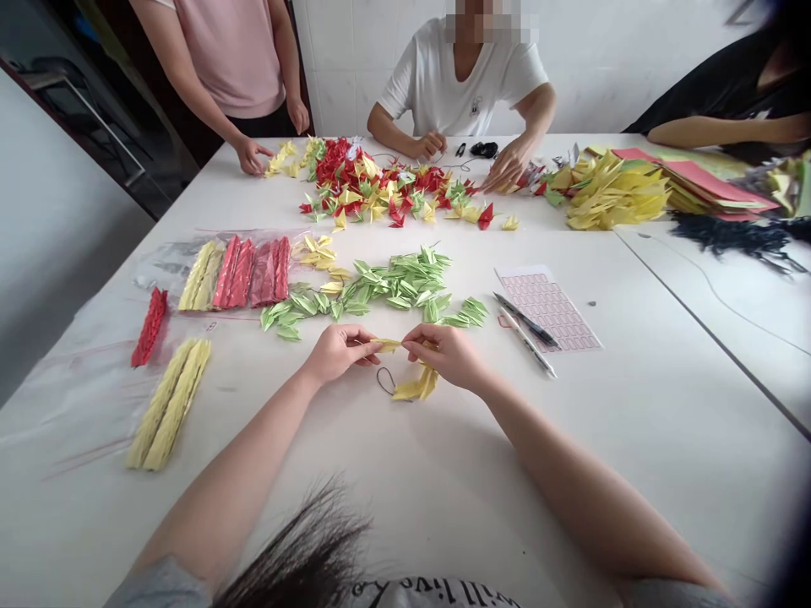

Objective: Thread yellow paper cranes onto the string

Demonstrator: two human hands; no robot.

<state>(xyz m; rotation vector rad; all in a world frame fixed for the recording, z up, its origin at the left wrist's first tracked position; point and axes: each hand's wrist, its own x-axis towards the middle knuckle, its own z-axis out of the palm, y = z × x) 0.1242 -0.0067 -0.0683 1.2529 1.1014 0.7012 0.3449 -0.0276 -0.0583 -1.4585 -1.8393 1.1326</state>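
Observation:
My left hand pinches one end of a small folded yellow paper piece above the table. At its other end, the fingertips of my right hand are closed on it too. Beneath my right hand a short row of folded yellow paper pieces hangs or lies; whether it joins the pinched piece is hidden. A dark cord loop sticks out on its left side. Just beyond my hands lies a winding row of folded green paper pieces, with a few yellow pieces at its left.
Packed yellow and red bundles lie left, near a loose yellow bundle. Two pens rest on a sticker sheet. Across the table, several people work around a multicoloured pile of folded paper. A yellow paper heap sits right.

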